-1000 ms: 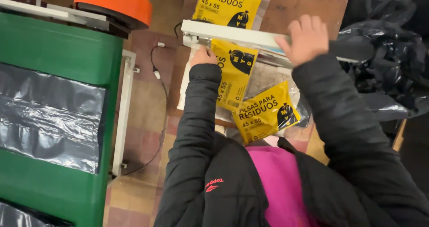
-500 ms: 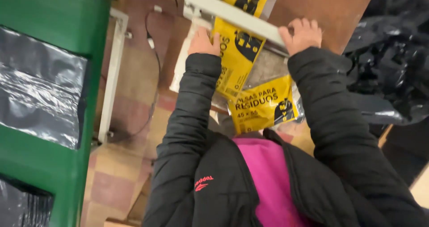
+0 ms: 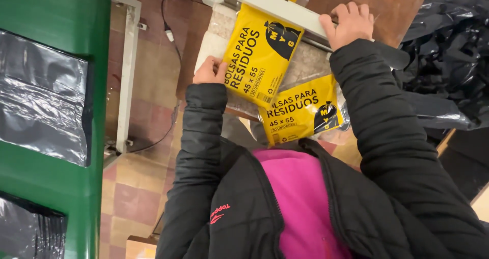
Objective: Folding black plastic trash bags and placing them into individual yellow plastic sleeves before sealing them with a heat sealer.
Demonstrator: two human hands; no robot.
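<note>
packs come first: a yellow printed pack (image 3: pixel 261 55) lies slanted on the speckled work surface (image 3: pixel 305 65), its top edge tucked under the white bar (image 3: pixel 270 7) of what looks like a sealing press, and a second yellow pack (image 3: pixel 303 111) lies lower, just beside it and nearer the body. left hand (image 3: pixel 209 71) rests at the upper pack's left edge, fingers curled and touching it, though whether they actually pinch it cannot be told. right hand (image 3: pixel 350 22) lies flat over the bar, fingers spread, pressing rather than gripping. black plastic bags (image 3: pixel 448 60) pile up to the right; a green bin (image 3: pixel 51 111) stands at left, with a cable (image 3: pixel 168 30) trailing on the tiled floor. risk, as i judge it: the pack sits askew, so the bar could close crookedly, or catch the right fingertips draped over its far edge.
</note>
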